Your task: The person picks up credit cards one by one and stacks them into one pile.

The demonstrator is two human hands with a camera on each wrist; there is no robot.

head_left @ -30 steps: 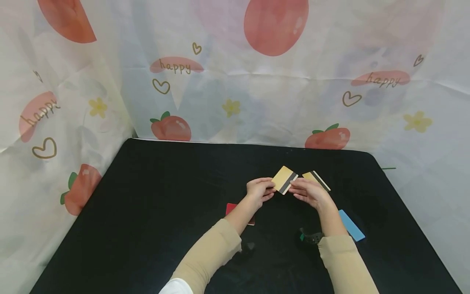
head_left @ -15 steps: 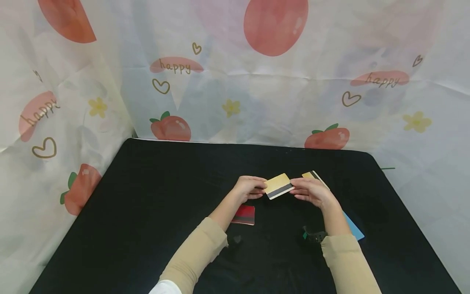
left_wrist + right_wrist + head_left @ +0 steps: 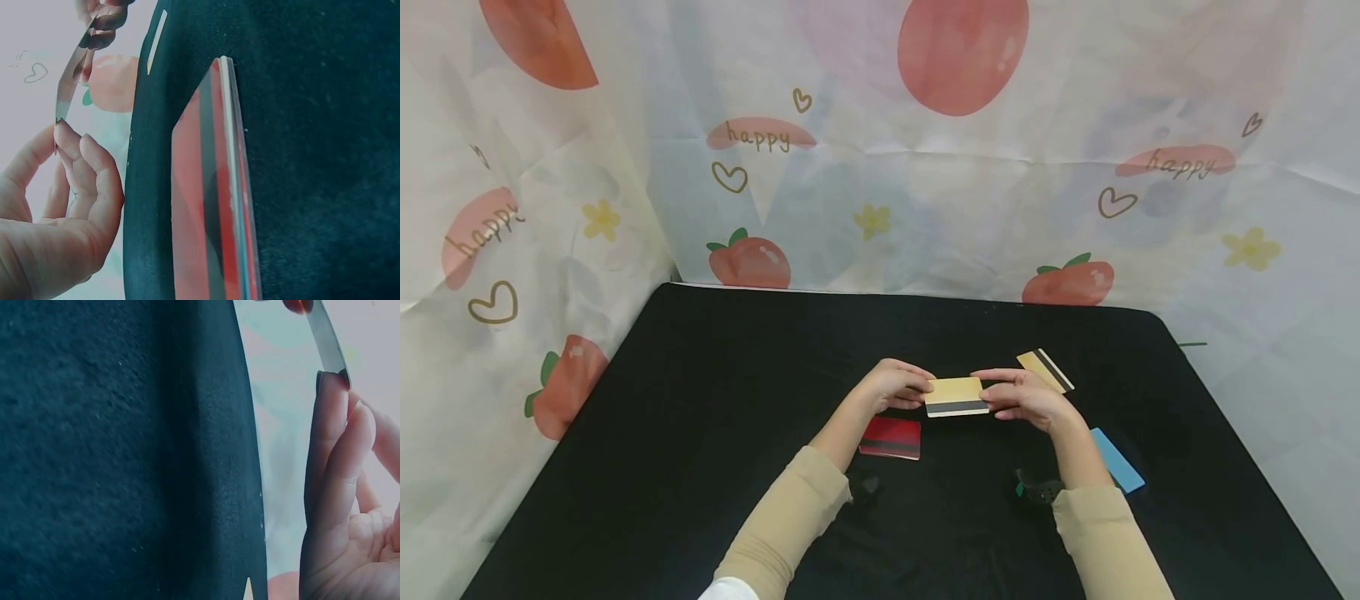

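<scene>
Between both hands, above the black table, is a gold card (image 3: 955, 393) with a dark magnetic stripe along its lower side. The left hand (image 3: 897, 385) pinches its left end between thumb and fingertips. At the opposite end, the right hand (image 3: 1024, 395) pinches the card's right edge. In the left wrist view the card (image 3: 72, 84) appears nearly edge-on, held at the left hand's fingertips. A stack of cards with a red card (image 3: 891, 437) on top lies just below the left hand; its layered edges show in the left wrist view.
Another gold striped card (image 3: 1046, 370) lies on the black tabletop (image 3: 737, 400) behind the right hand. A blue card-like piece (image 3: 1117, 460) lies beside the right forearm, which partly covers it. A printed curtain (image 3: 880, 167) hangs behind the table.
The gold card has turned from a slant to nearly level and moved left and nearer the body. The left hand has shifted left, uncovering the red card.
</scene>
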